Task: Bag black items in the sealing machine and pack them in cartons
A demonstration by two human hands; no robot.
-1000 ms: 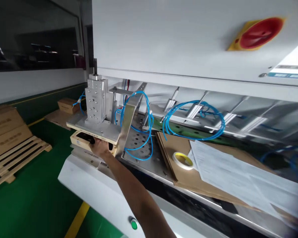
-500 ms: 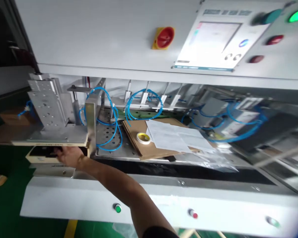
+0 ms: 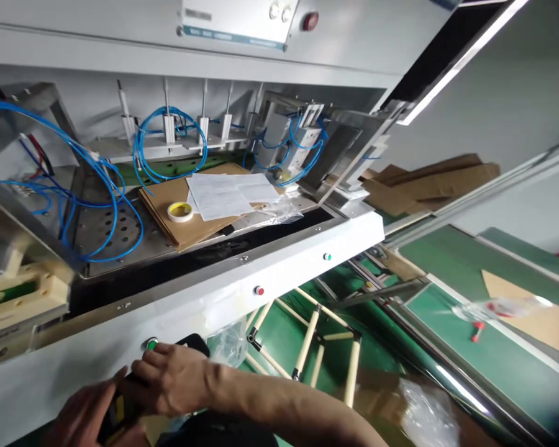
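Both my hands are together at the lower left, in front of the machine's front panel. My right hand (image 3: 177,375) has its fingers curled over a dark object with a yellow patch (image 3: 119,410). Around the other side of that object is my left hand (image 3: 86,413), partly blurred and cut by the lower edge. A rounded black end (image 3: 195,343) sticks out beyond my right hand; whether it belongs to the same object I cannot tell. Just above my right hand's fingers is a green push button (image 3: 151,343). A cream fixture (image 3: 51,288) with a slot stands to the left.
On the machine bed lie cardboard sheets (image 3: 186,234), white papers (image 3: 218,195) and a tape roll (image 3: 180,212). Blue hoses (image 3: 114,217) loop over the perforated plate. A tube frame (image 3: 307,338) stands below the panel, and a green-topped conveyor (image 3: 451,310) is at right.
The view has swung right and down. My right hand has come away from the fixture at left, where it reached onto a black piece, and is now low beside my left hand, which has come into view.
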